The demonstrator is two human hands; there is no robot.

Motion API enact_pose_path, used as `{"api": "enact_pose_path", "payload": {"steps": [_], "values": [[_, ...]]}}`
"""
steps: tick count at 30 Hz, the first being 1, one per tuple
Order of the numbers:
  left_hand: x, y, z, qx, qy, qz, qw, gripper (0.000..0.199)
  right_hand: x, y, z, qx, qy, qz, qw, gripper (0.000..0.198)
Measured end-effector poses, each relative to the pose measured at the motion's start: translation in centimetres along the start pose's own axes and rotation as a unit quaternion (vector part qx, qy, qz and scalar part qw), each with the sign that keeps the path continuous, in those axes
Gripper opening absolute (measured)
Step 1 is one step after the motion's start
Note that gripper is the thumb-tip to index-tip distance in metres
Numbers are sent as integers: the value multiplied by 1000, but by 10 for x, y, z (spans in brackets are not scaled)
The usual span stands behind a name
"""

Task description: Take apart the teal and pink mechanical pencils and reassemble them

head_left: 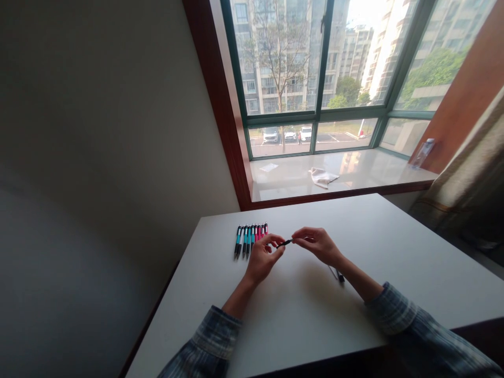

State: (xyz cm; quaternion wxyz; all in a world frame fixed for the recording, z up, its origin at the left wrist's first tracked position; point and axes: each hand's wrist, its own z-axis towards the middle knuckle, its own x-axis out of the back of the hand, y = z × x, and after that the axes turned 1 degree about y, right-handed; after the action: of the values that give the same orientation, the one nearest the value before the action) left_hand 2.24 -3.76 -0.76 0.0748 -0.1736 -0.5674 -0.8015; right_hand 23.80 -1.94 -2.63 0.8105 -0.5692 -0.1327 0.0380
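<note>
Above the white table (315, 320), a short black pen part (284, 243) spans the gap between my two hands. My left hand (262, 261) pinches its left end between thumb and fingers. With thumb and fingertips, my right hand (321, 247) grips its thin right end; whether a separate small piece is held there is too small to tell. Just left of my left hand lies a row of several pens (248, 241) with teal, white and pink-red barrels, side by side, partly covered by that hand. Beneath my right wrist lie loose slim pieces with a black end (340, 277), partly hidden by the forearm.
Beyond the table's far edge is a window sill (287, 191) with a crumpled white cloth (323, 177), a flat white paper (269, 167) and a clear bottle (423, 153). A wall (118, 131) borders the left side, and a curtain (464, 152) hangs at the right.
</note>
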Motion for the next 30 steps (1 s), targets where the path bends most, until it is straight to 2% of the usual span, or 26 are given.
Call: {"api": "enact_pose_path", "payload": {"steps": [7, 13, 17, 21, 25, 30], "values": [[1, 1, 0, -11, -12, 17, 1000, 10, 0, 2, 0, 11, 1, -21, 1000, 28], [1, 1, -1, -38, -3, 53, 998, 10, 0, -8, -3, 24, 2, -71, 997, 25], [0, 2, -1, -57, -4, 73, 996, 10, 2, -13, -5, 22, -10, -145, 989, 33], [0, 2, -1, -62, -5, 77, 995, 11, 5, -12, -5, 21, -22, -155, 987, 44], [0, 2, -2, -59, -5, 72, 996, 11, 6, -11, -6, 34, -20, -128, 991, 28], [0, 4, -3, -60, -14, 72, 995, 11, 4, -11, -8, 53, -31, -145, 987, 24]]}}
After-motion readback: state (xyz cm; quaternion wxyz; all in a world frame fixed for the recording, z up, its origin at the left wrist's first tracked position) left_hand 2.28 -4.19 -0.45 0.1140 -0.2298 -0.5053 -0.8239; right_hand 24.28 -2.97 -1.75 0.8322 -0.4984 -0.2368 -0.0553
